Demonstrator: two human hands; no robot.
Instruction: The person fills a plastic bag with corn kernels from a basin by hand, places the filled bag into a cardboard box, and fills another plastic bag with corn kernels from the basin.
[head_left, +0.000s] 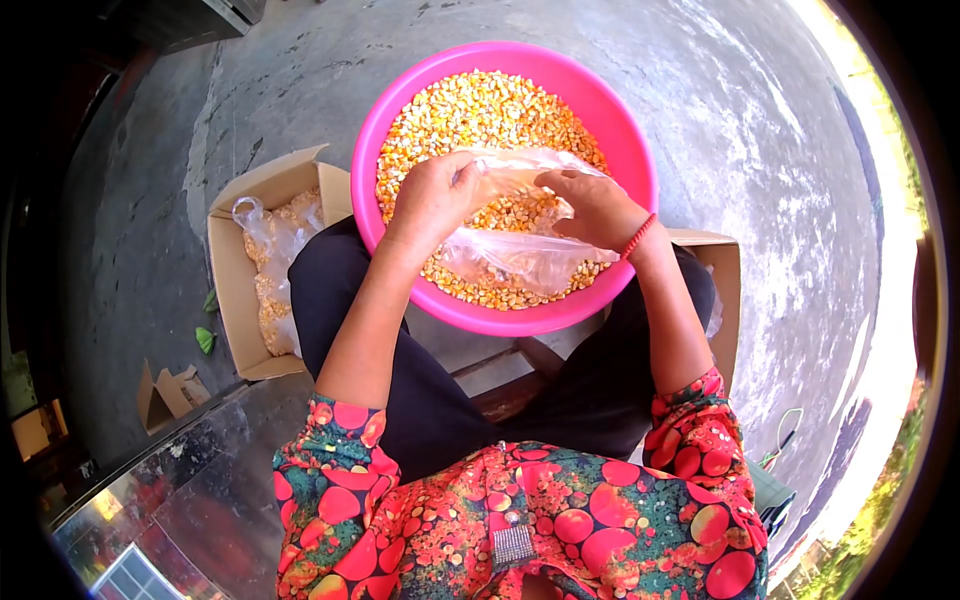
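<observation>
A clear plastic bag [505, 255] lies over the corn kernels [490, 105] in a large pink basin [640, 130] between my knees. Its mouth gapes toward me, and yellow kernels show inside or through it. My left hand [437, 200] pinches the bag's rim on the left side between thumb and fingers. On the right, my right hand [597, 210], with a red beaded bracelet [638, 236] at the wrist, curls its fingers on the opposite rim. The film partly blurs its fingertips.
To the left stands an open cardboard box [240, 310] with bags of kernels. Another cardboard box [727, 300] sits beside my right knee, partly hidden. Small cardboard pieces [172, 392] and a green leaf [205, 340] lie on the concrete floor [790, 200].
</observation>
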